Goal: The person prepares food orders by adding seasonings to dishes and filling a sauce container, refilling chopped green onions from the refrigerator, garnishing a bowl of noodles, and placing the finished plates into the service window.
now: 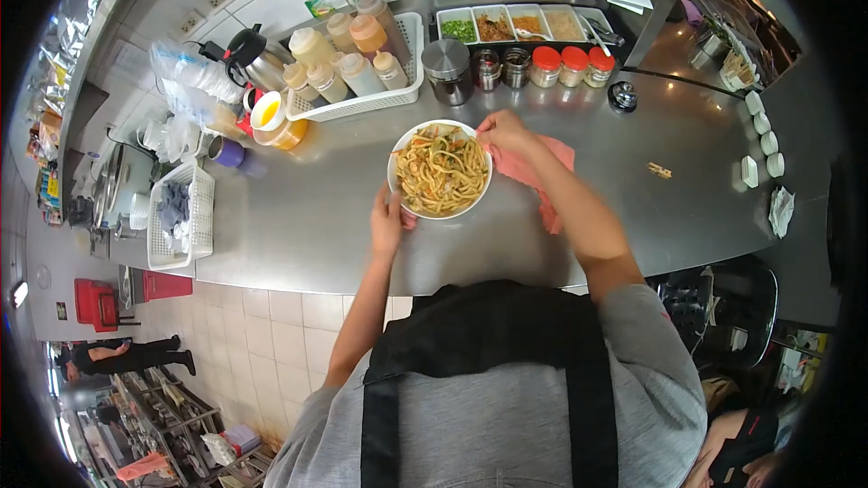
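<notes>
A white bowl [440, 169] full of thick noodles with bits of vegetable stands on the steel counter. At its lower left rim is my left hand [387, 220], fingers against the bowl's side, with a bit of pink cloth showing beside them. My right hand [506, 133] is at the bowl's upper right rim, its fingers pinched together on the pink cloth [553, 158]. The cloth spreads over the counter to the right, partly under my forearm.
Behind the bowl stand a basket of sauce bottles [362, 107], a dark canister [448, 72], red-lidded jars [573, 66] and topping trays [511, 25]. At left are a white basket [181, 217] and purple cup [226, 152]. Another person [127, 357] stands far left.
</notes>
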### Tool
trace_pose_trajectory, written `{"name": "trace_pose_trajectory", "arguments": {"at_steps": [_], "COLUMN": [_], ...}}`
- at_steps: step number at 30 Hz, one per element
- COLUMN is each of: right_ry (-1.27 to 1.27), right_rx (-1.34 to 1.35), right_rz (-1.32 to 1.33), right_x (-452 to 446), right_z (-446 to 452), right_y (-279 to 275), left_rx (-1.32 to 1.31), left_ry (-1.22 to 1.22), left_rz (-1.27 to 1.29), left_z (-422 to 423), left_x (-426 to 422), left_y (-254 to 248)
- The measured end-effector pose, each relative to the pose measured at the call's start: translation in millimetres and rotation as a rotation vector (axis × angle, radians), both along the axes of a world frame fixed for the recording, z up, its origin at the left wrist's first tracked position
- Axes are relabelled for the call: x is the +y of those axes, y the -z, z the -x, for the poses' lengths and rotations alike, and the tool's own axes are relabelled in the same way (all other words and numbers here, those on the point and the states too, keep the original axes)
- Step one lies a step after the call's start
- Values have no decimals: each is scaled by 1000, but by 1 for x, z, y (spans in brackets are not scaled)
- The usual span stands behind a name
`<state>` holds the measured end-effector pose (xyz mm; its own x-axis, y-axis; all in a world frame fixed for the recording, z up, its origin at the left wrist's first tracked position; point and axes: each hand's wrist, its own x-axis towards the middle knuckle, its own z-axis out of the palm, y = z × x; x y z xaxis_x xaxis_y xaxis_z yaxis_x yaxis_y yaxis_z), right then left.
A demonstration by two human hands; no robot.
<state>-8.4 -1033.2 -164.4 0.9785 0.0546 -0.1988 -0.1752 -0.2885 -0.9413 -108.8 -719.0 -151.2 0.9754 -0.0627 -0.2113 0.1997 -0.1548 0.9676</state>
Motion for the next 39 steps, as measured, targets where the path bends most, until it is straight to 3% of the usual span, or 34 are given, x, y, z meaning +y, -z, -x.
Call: {"name": "trace_pose_trajectory", "arguments": {"at_steps": [2,3,6,7,9,14,20,24,27,33,36,39], "right_ry": [116,123,310,319,373,462,346,282,193,44,8,-41], "right_rx": [-49,-74,49,-132,-65,-71,106,-95,-123,49,4,-28], "right_rz": [33,31,16,143,139,62,-283,-30,14,19,215,158], "right_x": [6,8,28,31,43,58,35,17,11,3,4,2], "right_z": [20,27,66,72,85,111,94,64,55,15,2,-17], "right_y": [2,11,-11,7,21,15,-13,16,2,3,-14,-4], "left_rx": [-78,56,136,172,245,161,158,160,158,176,184,188], "left_ry": [-257,-263,-6,-39,-104,-130,-168,-75,-35,67,204,348], "left_rz": [56,71,286,327,413,279,185,171,160,121,85,88], "left_z": [20,30,69,73,72,55,46,37,32,22,10,-12], "left_x": [-7,-7,-48,-59,-76,-64,-63,-48,-40,-24,-10,11], "left_y": [28,41,14,4,-7,12,4,3,8,9,0,-3]}}
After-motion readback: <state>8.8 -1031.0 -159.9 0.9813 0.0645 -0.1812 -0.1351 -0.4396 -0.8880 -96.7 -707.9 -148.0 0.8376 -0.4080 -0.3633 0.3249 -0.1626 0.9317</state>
